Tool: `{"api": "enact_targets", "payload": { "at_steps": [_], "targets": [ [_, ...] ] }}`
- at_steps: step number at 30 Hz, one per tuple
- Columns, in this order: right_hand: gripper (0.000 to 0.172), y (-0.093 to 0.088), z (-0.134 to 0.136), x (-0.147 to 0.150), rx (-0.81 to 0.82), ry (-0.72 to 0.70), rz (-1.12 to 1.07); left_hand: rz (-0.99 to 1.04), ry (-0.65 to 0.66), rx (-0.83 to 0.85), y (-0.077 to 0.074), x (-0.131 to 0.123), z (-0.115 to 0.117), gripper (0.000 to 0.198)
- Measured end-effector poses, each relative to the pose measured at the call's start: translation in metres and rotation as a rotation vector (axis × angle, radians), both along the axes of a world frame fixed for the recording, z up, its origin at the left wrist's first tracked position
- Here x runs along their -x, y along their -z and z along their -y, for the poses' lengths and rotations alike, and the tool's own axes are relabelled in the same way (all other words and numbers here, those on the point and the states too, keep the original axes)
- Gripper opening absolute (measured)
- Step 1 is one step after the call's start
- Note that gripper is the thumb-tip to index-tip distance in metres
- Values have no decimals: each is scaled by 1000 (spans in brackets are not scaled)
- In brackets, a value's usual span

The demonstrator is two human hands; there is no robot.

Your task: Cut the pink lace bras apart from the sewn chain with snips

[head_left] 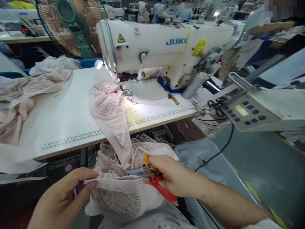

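My left hand (63,195) pinches the edge of a pale pink lace bra (121,197) between thumb and fingers, low in the view. In my right hand (177,178) is a pair of scissors (163,190) with red and orange handles. Their blades point left, just above the bra's edge; I cannot tell whether they touch it. Another pink bra (107,103) lies by the sewing machine's needle, its band hanging over the table edge towards the lace pieces in front of me.
A white sewing machine (152,44) stands on the white table (71,108). More pink bras (43,84) lie at left, before a fan (71,25). A thread cone (194,86) and control box (252,108) are at right, above a clear plastic bin (202,149). A person (257,28) stands behind.
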State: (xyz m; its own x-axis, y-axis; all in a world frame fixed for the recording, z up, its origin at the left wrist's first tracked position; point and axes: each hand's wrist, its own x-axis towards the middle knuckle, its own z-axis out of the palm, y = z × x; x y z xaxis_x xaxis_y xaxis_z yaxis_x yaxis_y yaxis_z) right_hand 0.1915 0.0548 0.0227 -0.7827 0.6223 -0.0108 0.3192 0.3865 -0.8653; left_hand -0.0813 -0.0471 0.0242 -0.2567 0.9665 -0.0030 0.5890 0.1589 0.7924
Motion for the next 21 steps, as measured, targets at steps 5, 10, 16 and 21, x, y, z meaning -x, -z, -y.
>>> {"api": "enact_targets", "payload": {
  "at_steps": [5,10,16,21],
  "targets": [
    [23,3,8,-7,21,68,71,465,-266,-63,-13,-40,-8,19],
    [21,7,11,-23,7,65,112,538,-227,-281,-15,-69,-17,22],
    [20,-11,-2,-26,-29,116,132,231,148,-524,-1,-79,-28,39],
    [20,-36,-9,-8,-42,140,-192,162,292,-575,5,-87,-38,45]
  ]
}}
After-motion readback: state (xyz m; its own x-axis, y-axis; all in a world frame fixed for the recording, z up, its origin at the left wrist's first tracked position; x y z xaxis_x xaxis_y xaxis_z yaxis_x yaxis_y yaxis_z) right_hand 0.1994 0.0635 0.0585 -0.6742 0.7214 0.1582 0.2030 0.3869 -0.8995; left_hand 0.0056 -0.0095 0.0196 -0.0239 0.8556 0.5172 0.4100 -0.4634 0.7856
